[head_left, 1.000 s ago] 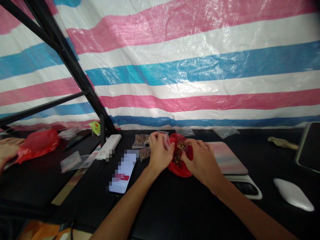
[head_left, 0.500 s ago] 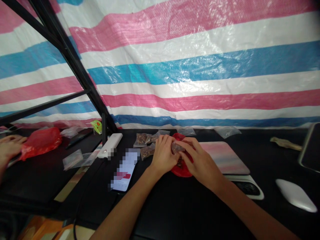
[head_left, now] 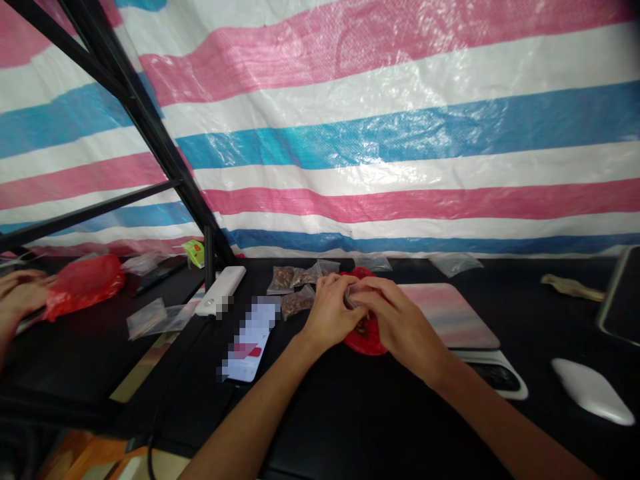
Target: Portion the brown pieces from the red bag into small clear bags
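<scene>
Looking down through the head view, we find the left hand (head_left: 327, 317) and the right hand (head_left: 403, 325) meeting at the fingertips, both curled almost shut on a small clear plastic bag (head_left: 353, 295) (fingers cover most of it, so we cannot tell its long axis). That bag sits between the hands, gripped from both sides, with neither hand clearly nearer. Beneath it lies a crumpled red plastic bag (head_left: 367, 343), a little closer to the right hand. Just left of the left hand are small bags of brown nuts (head_left: 295, 304), and a pink-and-grey pad (head_left: 447, 313) lies to the right. A blurred phone (head_left: 249, 341) rests on the black table (head_left: 350, 427). At far left, another person's hand (head_left: 20, 297) lies beside a second red bag (head_left: 83, 287).
</scene>
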